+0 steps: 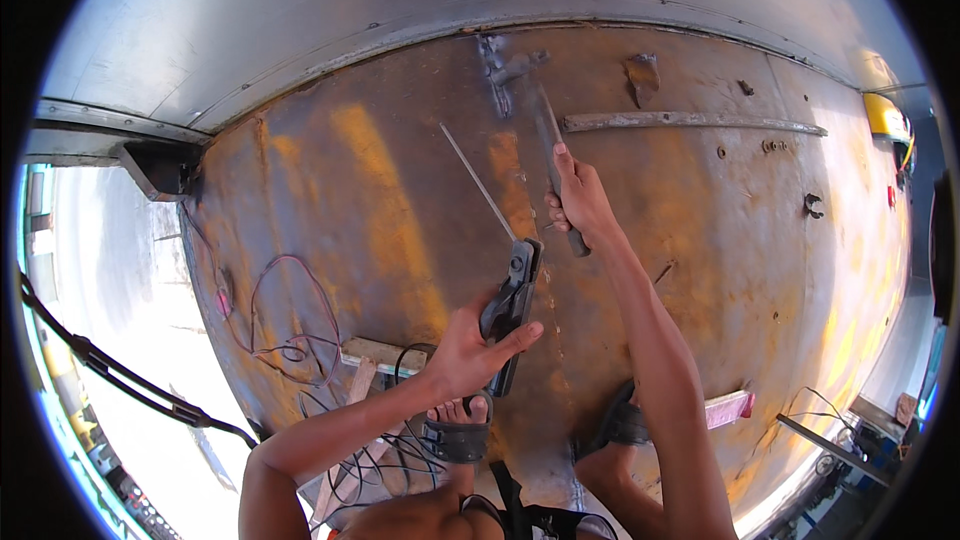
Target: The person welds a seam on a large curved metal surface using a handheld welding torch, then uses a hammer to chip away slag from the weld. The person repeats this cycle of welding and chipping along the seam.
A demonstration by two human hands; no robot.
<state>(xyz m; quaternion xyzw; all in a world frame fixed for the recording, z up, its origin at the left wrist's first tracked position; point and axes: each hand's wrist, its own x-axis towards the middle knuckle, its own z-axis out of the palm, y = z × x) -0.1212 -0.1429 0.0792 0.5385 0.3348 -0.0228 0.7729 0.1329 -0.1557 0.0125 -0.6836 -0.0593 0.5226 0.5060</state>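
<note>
Left hand (465,350) clamped around a dark electrode holder (510,305), thin welding rod (478,183) jutting toward eleven o'clock. Right hand (580,202) closed on a chipping hammer (548,140), head at twelve o'clock against the weld seam (497,80). Beneath both, a rusty steel sheet (380,190); sandalled feet (455,430) at six o'clock, tangled cables (290,340) at eight.

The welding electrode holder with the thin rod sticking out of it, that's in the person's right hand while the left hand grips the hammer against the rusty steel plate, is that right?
Not quite: the hands are swapped. The head view shows the left hand gripping the welding electrode holder with its thin rod, while the right hand grips the hammer against the rusty steel plate.
</note>
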